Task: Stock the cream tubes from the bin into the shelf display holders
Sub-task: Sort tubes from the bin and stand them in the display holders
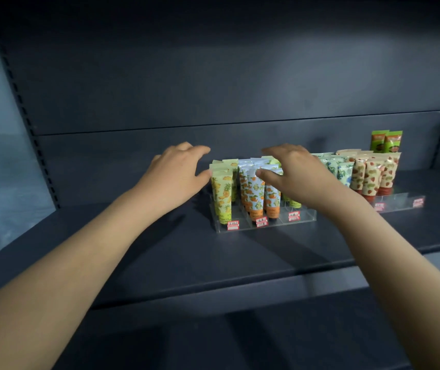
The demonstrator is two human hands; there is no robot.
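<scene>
Presently your left hand (178, 172) is open, thumb touching the yellow tubes (222, 193). Your right hand (293, 174) arches over the orange tubes (256, 194); grip cannot be told. All tubes stand upright in the holder (304, 217) on the shelf (160, 249).

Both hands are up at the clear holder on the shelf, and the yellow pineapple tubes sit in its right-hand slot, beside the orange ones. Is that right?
Not quite. The head view shows the yellow pineapple tubes in the left-hand slot of the clear holder, beside the orange tubes; the left hand and right hand are both up at it.
</scene>
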